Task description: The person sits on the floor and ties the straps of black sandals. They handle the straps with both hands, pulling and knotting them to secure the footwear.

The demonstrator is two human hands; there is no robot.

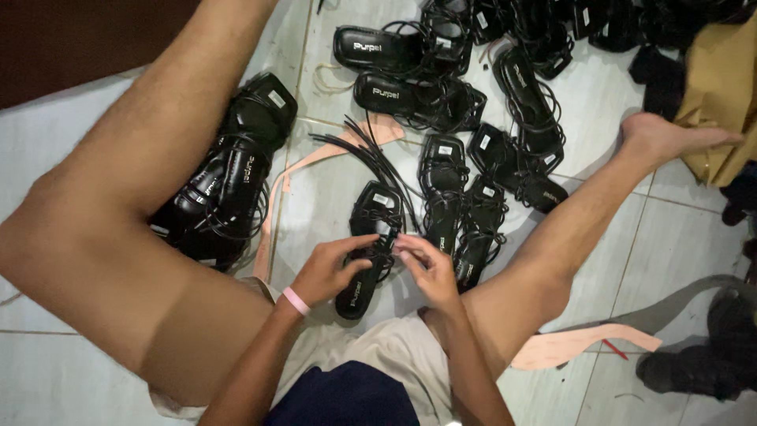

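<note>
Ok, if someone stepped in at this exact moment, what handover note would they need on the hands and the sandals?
Left hand: fingers on the straps of the black strappy sandal lying on the tiled floor between the legs.
Right hand: pinching the same straps from the other side.
Loose black strips lie just beyond that sandal.
Around: a stack of sandals by the left leg, more sandals spread ahead, pink cut-outs on the floor.
Done: cannot tell which are finished.
Left: the sandal in hand is mid-work.
</note>
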